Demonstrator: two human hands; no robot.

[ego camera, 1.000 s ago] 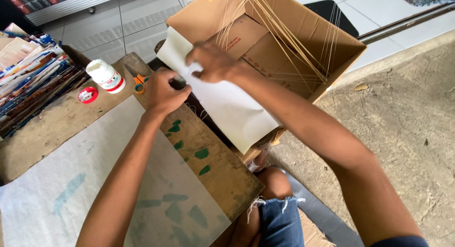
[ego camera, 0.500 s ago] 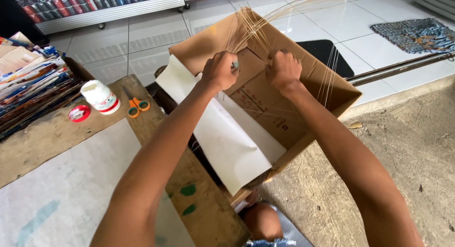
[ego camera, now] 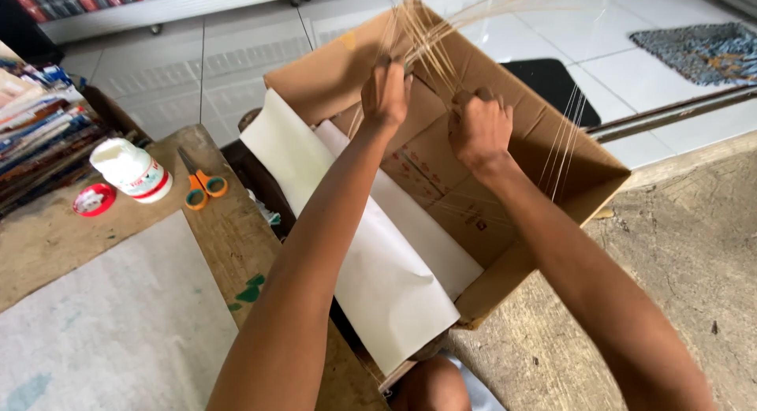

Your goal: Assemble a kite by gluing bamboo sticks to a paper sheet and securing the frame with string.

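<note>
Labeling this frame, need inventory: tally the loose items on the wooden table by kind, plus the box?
Orange-handled scissors: 1
White jar with red band: 1
Red lid: 1
Cardboard box beside the table: 1
Total: 4
Not counted: the thin sticks in the left hand and right hand, too many and too fine to count.

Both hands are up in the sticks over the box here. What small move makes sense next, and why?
Probably draw one thin stick free with the left hand while the right hand steadies the rest. Both fists are closed on the bundle of thin sticks, which fans out above the open cardboard box, so the strands look tangled rather than separated.
</note>
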